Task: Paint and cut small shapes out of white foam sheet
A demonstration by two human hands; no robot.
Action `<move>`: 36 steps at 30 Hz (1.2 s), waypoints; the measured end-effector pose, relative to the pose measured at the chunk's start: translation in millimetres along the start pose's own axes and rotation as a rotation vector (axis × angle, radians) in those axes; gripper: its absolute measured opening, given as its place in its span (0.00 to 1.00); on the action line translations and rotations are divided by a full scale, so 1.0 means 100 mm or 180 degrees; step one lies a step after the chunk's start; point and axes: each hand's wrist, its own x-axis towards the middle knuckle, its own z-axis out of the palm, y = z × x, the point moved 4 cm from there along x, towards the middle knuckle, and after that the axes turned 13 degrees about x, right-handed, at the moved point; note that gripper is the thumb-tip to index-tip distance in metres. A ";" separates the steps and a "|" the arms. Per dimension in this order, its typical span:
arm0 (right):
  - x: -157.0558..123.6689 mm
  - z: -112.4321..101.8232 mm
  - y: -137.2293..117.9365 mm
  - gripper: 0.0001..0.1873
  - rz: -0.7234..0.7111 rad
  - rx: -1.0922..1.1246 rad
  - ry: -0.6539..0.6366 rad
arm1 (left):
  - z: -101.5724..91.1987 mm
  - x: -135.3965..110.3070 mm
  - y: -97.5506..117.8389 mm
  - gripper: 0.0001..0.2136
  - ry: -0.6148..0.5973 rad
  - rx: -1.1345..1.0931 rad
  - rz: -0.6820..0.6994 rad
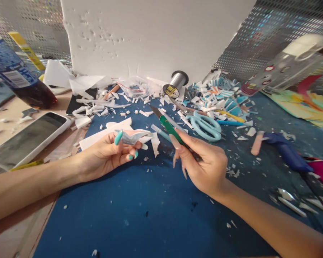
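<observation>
A big white board (156, 36) stands at the far side and fills most of the top. In front of it lies a wide blue mat (140, 215) that covers the table from the middle to the right. Little white bits are scattered all over the mat.

At the far left a dark drink bottle (16, 75) leans over. Near it, on the left, a phone (27, 138) in a white case lies flat with its screen up.

The left hand (104, 156) comes in from the left, just over the mat. Its thumb and fingers are pinching a small shiny piece (131, 137), which sits in the middle of the scene, above a white sheet. The right hand (204, 163) comes in from the right. It is closed around a green knife (169, 128), with one long finger laid along the handle. The dark blade points to the far left, and its tip is near the shiny piece but not touching it.

On the right side lies a blue glue gun (285, 152). Light blue scissors (206, 124) lie on the mat just behind the right hand. Further away, next to the white board, a spool of silver wire (175, 85) rests on its side. To the right of the spool is a heap of blue and white scraps (226, 98).
</observation>
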 end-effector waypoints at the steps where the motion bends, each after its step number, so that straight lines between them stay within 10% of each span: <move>1: 0.00 0.00 0.00 0.23 0.0013 0.0022 -0.0006 | 0.01 0.00 0.00 0.20 -0.0095 -0.0051 -0.0024; 19: -0.13 0.24 0.18 0.20 0.2377 0.2282 -0.0344 | 0.02 0.01 -0.01 0.14 -0.0253 -0.0140 0.0043; 27: -0.10 0.14 0.24 0.17 0.1777 0.1411 -0.0038 | -0.03 0.03 -0.01 0.14 -0.0108 -0.0075 -0.0022; 36: -0.10 0.25 0.12 0.18 0.2176 0.2639 -0.0355 | 0.05 -0.02 -0.02 0.11 0.0065 0.0910 0.0645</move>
